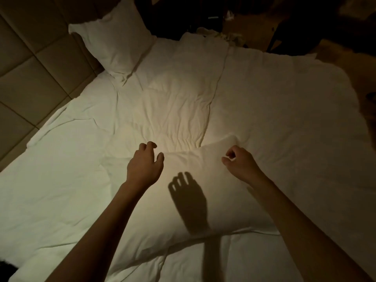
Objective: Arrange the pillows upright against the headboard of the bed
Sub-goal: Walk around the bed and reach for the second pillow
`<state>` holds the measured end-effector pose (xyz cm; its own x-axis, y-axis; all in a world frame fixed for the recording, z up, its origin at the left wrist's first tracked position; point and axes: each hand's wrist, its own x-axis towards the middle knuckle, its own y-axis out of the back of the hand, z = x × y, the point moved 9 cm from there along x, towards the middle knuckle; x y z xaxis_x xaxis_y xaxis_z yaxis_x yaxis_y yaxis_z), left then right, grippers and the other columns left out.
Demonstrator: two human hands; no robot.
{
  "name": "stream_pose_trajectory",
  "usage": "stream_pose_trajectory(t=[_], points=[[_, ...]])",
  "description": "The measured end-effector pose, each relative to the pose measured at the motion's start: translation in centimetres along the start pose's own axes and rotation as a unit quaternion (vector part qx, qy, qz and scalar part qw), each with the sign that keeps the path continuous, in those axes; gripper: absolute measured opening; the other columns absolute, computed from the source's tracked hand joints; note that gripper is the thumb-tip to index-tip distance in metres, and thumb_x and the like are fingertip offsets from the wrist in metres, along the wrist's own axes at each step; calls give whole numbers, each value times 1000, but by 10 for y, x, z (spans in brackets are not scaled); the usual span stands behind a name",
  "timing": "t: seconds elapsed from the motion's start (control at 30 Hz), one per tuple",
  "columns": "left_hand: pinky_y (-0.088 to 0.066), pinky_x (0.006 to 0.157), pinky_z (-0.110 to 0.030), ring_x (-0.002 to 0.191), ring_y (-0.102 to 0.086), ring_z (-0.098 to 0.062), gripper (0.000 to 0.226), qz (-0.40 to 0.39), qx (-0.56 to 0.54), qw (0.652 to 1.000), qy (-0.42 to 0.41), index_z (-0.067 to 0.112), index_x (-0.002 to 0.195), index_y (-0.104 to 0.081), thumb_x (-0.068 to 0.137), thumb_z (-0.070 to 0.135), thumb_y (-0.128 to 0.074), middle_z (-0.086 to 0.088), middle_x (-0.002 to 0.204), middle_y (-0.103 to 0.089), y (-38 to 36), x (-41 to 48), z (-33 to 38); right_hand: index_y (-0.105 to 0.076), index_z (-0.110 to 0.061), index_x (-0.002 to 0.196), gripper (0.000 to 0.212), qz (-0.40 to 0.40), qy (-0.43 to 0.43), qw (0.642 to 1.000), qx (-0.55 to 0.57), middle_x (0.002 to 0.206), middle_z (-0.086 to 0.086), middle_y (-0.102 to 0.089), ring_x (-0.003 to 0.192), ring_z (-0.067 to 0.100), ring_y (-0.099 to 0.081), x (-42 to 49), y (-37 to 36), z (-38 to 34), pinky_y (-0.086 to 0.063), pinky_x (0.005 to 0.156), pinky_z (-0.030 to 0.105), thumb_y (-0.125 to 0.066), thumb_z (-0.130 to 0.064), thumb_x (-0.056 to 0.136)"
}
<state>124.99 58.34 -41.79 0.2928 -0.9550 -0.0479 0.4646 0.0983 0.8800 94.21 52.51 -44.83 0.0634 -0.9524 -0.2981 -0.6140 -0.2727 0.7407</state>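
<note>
A white pillow [227, 200] lies flat on the bed right below me. My left hand [145, 166] hovers over its far left corner, fingers curled and apart, holding nothing. My right hand [241, 162] hangs over the far right corner, fingers loosely curled, also holding nothing. A second white pillow [116, 40] leans upright against the padded headboard [26, 70] at the upper left. Whether either hand touches the near pillow cannot be told.
A white crumpled duvet [274, 102] covers the bed [50, 180], with a folded ridge [195, 64] running toward the far side. Dark furniture and clutter [230, 27] stand beyond the far edge. The room is dim, lit from my head.
</note>
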Motion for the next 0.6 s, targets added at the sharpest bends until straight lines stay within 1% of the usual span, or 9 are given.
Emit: stream_pose_trajectory(t=[0.13,0.2,0.27,0.3,0.37,0.47,0.53,0.6], points=[[-46,81,-41,106,-60,-28,41,12,-44,996,78,15,131,-50,98,39,-47,-9,130,-52,-27,13,-41,-59,-15,109,26,8,-55,996,64,111,3,-60,101,21,-59,22,-19,30,-50,86,34,-65,-34,90],[-44,82,-40,110,-58,-29,42,15,-56,992,112,12,132,-49,98,38,-46,-11,132,-50,-40,15,-59,-59,-14,111,29,6,-84,992,94,112,4,-60,101,22,-59,30,-28,45,-51,87,35,-65,-34,90],[-43,82,-40,115,-57,-31,44,1,-51,990,134,11,134,-48,98,37,-45,-13,134,-49,-57,17,-77,-59,-14,113,32,8,-100,989,110,113,5,-60,101,23,-59,38,-35,57,-51,87,36,-66,-35,90],[-44,84,-41,117,-56,-32,45,-10,-49,988,144,10,134,-48,98,38,-45,-14,135,-48,-65,17,-87,-58,-14,113,33,9,-104,988,117,112,5,-61,100,23,-59,42,-38,61,-50,85,34,-66,-36,90],[-47,91,-46,119,-55,-36,48,-25,-57,982,180,9,136,-47,98,38,-46,-18,137,-47,-79,18,-109,-58,-13,113,33,12,-118,984,130,112,6,-61,100,23,-60,49,-45,69,-47,80,30,-66,-35,90],[-45,101,-53,120,-52,-44,49,-49,-61,971,225,6,137,-46,98,36,-47,-24,139,-44,-100,19,-140,-58,-12,114,34,21,-140,980,139,114,8,-61,98,24,-59,58,-55,85,-43,77,28,-67,-33,90],[-43,103,-55,122,-49,-46,48,-58,-69,966,242,7,138,-47,99,34,-47,-25,139,-43,-110,21,-153,-57,-12,117,37,22,-157,979,132,118,9,-60,101,26,-58,65,-63,99,-45,80,30,-66,-35,90],[-42,104,-54,123,-48,-46,50,-57,-46,967,245,13,141,-46,98,39,-47,-25,139,-45,-118,29,-160,-56,-12,121,42,20,-177,977,115,123,10,-58,107,29,-57,72,-72,114,-49,88,35,-66,-37,88]])
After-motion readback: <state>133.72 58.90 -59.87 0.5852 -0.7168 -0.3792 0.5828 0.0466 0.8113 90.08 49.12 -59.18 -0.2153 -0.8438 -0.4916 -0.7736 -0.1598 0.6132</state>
